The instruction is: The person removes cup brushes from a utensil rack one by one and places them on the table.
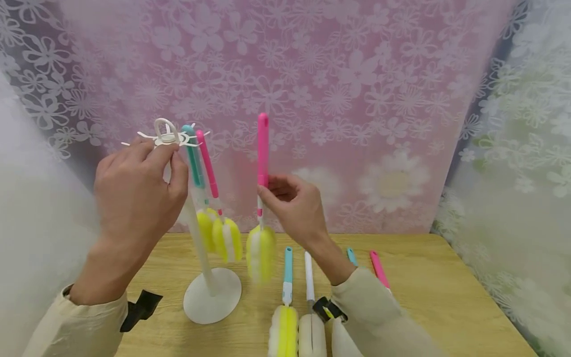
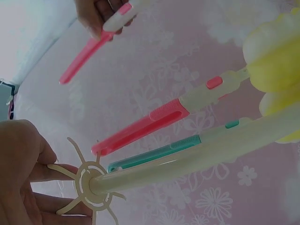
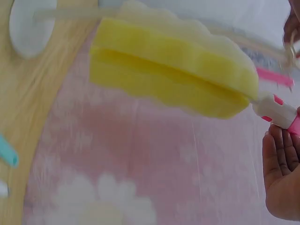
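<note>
my right hand [image 1: 294, 208] has a pink-handled brush [image 1: 263, 148] pinched between thumb and fingers, low on the handle where pink gives way to white. the brush stands upright in the air above the bench [image 1: 401, 297], sponge head [image 1: 260, 253] downward, apart from the white stand [image 1: 211, 297] and to the right of it. my left hand [image 1: 138, 183] is closed at the stand's hooked top [image 1: 167, 140], fingertips curled against it. a teal brush [image 1: 193, 158] and a second pink brush [image 1: 207, 166] hang from the hooks there.

i'd judge the brush light, so a pinch should be plenty. the handle looks like stiff, smooth plastic, perhaps a little slippery; the second one has a ribbed patch [image 2: 164, 110] that would make a surer hold. the sponge looks soft and likely to squash, and the neck above it thin, so i'd keep my fingers off both and hold the handle, leaving its tip free. the hooks look slim and might flex; the centre seems the better place to steady the stand.
</note>
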Available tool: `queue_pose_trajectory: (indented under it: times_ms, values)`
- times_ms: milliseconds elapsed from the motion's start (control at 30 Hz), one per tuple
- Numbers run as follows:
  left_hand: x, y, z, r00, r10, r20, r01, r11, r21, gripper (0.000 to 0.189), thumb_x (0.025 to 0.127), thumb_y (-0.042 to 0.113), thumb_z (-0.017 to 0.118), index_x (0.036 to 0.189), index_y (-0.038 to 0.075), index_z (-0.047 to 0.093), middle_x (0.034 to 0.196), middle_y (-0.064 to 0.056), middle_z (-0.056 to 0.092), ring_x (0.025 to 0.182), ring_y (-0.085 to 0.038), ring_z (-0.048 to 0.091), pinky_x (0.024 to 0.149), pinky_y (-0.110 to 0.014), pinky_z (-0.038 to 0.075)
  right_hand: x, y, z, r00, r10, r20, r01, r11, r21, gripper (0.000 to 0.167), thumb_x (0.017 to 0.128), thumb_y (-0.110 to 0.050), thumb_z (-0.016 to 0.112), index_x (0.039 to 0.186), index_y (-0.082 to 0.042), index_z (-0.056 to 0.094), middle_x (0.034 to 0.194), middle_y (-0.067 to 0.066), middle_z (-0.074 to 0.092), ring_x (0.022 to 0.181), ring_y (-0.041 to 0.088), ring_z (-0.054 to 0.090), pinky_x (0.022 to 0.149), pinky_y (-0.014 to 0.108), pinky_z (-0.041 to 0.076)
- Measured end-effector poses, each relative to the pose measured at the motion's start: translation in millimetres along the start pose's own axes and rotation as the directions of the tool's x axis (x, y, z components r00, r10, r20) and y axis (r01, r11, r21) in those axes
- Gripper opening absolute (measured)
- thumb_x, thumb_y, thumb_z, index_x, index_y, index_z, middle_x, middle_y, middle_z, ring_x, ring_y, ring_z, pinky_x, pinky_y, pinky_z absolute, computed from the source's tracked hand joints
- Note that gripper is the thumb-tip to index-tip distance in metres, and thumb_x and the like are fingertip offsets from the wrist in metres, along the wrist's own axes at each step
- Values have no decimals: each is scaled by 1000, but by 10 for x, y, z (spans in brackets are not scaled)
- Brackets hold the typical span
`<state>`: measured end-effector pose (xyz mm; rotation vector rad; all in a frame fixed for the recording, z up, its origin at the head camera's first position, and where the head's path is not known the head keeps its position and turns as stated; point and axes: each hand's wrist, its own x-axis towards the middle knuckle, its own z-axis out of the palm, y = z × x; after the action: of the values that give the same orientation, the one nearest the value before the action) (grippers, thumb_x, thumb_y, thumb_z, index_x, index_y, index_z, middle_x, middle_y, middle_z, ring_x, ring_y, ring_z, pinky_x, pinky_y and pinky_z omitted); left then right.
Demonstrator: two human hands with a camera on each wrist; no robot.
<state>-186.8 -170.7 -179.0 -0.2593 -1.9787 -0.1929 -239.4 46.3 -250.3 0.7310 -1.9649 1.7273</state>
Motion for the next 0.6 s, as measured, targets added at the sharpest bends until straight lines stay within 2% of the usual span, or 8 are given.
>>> queue_pose_trajectory:
  times_ms: [167,267,400,600]
  values:
    - [0,-12,9,999,9,-39,-9,1000,-4,37,94,22,43,103,1,72,84,-21,65,70,-43,58,68,-58,44,65,34,-593,994,10,-105,-21,994,-105,22,85,-16,72,102,-2,70,89,7,69,77,17,66,71,28,55]
    - [4,-26,11,998,22,-67,-22,1000,0,36,93,21,43,102,2,72,83,-20,66,68,-44,57,66,-59,44,78,55,-954,989,2,-149,-34,977,-212,26,86,-20,72,105,-2,70,91,8,69,79,15,65,72,23,54]
    - [3,-35,23,996,30,-88,-31,1000,-5,35,92,21,43,99,3,72,82,-20,66,67,-44,57,65,-59,43,35,97,-1420,981,-13,-194,-63,923,-379,31,86,-24,71,108,-3,70,93,6,70,79,8,64,71,16,51]
    - [-6,-26,47,998,27,-65,-28,1000,-5,37,93,22,41,100,1,72,85,-20,67,69,-45,57,66,-59,43,-196,209,-2048,963,69,-261,-204,819,-536,34,86,-32,71,108,-6,70,88,-11,68,76,1,62,66,13,47]
